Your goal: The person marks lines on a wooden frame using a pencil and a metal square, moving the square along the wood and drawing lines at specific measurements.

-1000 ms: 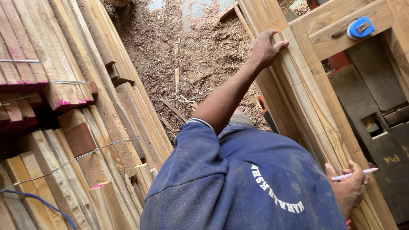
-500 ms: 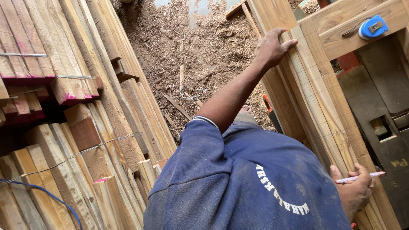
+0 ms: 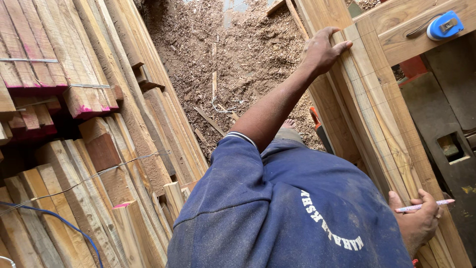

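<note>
A sawdust-strewn floor (image 3: 248,54) lies between stacked timber (image 3: 74,124) and the counter (image 3: 431,124). Since a second ago, little is changed: the left hand (image 3: 325,49) is still laid flat, fingers spread, on the upper end of the bundled wooden strips (image 3: 377,114), so the strips seem to be steadied for marking. Near their lower end, the right hand (image 3: 419,223) is closed, one pink-and-white pen (image 3: 425,205) pinched in its grip. One blue tape measure (image 3: 445,25) is seen beyond, on a crosspiece. About four strips are counted.

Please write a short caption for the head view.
Left hand on long planks; right hand holds a pen.
</note>
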